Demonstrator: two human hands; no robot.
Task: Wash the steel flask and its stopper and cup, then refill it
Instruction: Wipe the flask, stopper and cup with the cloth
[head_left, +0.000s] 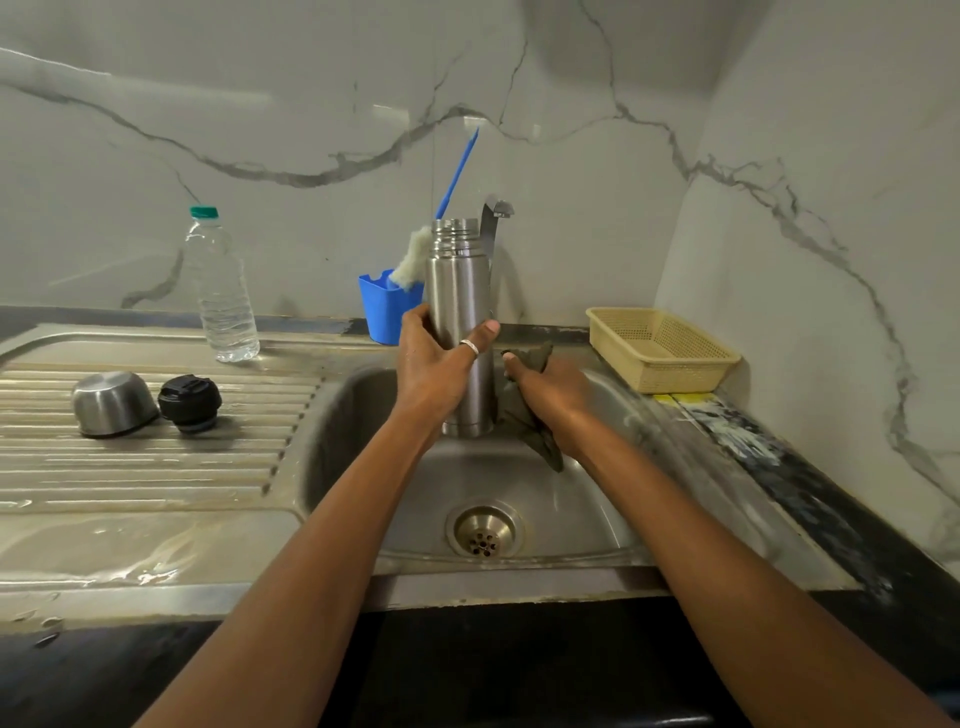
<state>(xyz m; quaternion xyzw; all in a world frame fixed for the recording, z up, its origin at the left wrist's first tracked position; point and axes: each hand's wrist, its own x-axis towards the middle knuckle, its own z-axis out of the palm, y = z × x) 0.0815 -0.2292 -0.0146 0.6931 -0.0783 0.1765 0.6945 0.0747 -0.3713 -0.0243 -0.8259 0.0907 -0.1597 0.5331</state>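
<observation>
- Mid-wash, as a judgement: wiping down the outside of the flask (460, 291) with a dark cloth (530, 426).
- Off the flask and parked on the draining board at the left of the frame: cup (111, 402) mouth-down, stopper (189, 402) just beside it (no telling whether either is washed yet).
- Left to do, most likely: finish the body, rinse, refill, refit stopper and cup.
- Probable refill source: water bottle (221, 291) on the worktop, upper left, well apart from the hands.
- Gripping the flask mid-body with the left hand (436, 364), fingers and thumb wrapped round it.
- Held upright, mouth open, at frame centre above the sink (363, 467), in front of the tap (493, 218).
- Clutching the cloth in the right hand (545, 387), just right of the flask's lower half.
- Cloth pressed up to the flask's right side, apparently touching.
- Behind the flask: bottle brush (413, 257) standing in a blue holder (382, 312), untouched by either hand.
</observation>
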